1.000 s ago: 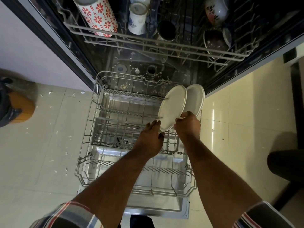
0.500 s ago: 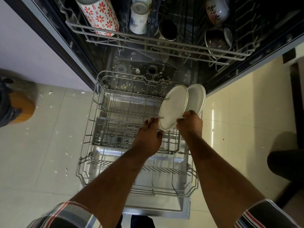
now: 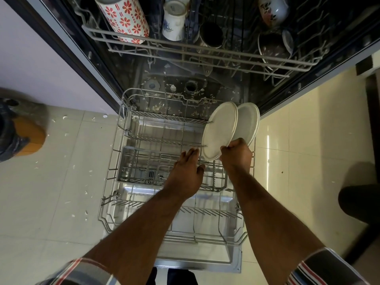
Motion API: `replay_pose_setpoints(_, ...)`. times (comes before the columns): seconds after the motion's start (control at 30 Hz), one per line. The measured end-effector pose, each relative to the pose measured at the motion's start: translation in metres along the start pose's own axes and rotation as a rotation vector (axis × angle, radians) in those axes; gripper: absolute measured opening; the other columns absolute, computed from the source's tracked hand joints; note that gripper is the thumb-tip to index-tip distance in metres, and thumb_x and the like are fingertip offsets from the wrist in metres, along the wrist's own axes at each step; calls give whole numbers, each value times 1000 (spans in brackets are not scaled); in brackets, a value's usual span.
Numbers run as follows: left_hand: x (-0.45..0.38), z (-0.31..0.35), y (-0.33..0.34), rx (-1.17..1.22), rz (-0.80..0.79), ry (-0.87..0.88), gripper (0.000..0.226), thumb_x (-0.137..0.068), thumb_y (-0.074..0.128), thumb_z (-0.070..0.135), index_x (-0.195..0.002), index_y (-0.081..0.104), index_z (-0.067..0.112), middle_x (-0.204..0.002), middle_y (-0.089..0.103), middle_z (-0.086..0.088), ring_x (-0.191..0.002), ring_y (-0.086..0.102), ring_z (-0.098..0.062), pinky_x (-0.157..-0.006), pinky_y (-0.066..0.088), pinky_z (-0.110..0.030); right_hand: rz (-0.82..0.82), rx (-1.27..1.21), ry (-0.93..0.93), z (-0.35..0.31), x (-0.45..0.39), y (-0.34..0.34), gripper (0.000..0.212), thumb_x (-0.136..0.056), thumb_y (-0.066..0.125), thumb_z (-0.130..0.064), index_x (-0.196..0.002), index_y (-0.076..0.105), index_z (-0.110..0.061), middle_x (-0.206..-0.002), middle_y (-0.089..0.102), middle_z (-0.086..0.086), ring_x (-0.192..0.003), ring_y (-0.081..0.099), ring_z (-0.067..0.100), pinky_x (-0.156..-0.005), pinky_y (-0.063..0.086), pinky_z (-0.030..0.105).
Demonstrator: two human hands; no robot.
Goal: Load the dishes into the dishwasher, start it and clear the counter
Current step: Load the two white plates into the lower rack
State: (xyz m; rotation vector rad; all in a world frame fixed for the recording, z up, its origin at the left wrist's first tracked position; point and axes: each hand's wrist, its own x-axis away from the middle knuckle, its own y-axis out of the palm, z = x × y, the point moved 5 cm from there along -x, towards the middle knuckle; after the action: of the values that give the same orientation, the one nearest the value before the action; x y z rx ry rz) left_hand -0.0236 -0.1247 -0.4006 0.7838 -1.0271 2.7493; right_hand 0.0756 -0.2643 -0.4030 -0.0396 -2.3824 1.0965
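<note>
Two white plates stand on edge at the right side of the pulled-out lower rack (image 3: 115, 165). My right hand (image 3: 236, 155) grips the bottom rim of the nearer plate (image 3: 220, 130); the second plate (image 3: 248, 122) leans right behind it. My left hand (image 3: 187, 173) hovers with fingers spread over the rack's tines, just left of the nearer plate and a little apart from it. The upper rack (image 3: 197, 48) holds a red-flowered tumbler (image 3: 125, 19), a white mug (image 3: 174, 21), a dark cup (image 3: 211, 36) and bowls (image 3: 271, 46).
The open dishwasher door (image 3: 197, 262) lies under the lower rack. Food scraps dot the tub floor (image 3: 178, 95) and the tiled floor (image 3: 61, 182) on the left. A dark and orange container (image 3: 18, 132) stands at the far left; a dark object (image 3: 357, 202) sits on the right.
My left hand has drawn slightly back and left from the nearer plate's rim, fingers spreading. My right hand still holds that plate, which stays upright in the rack.
</note>
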Motion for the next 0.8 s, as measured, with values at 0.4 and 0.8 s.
replay_pose_setpoints(0.4, -2, 0, -8, -38, 11, -11, 64, -105, 45, 34, -159, 17, 13, -167, 16, -8, -154, 6, -30, -124, 17, -48, -108, 53, 53, 8, 3, -1, 28, -83, 80, -26, -101, 60, -20, -104, 72, 7, -86, 73, 26, -66, 62, 33)
replay_pose_setpoints(0.8, 34, 16, -63, -331, 71, -14, 75, -103, 30, 55, -160, -4, 21, -167, -15, 1, -153, -18, -25, -124, -3, -51, -132, 747, -615, -64, 101, -18, 70, -99, 52, -45, -157, 26, -15, -164, 19, 13, -154, 13, 34, -121, 21, 50)
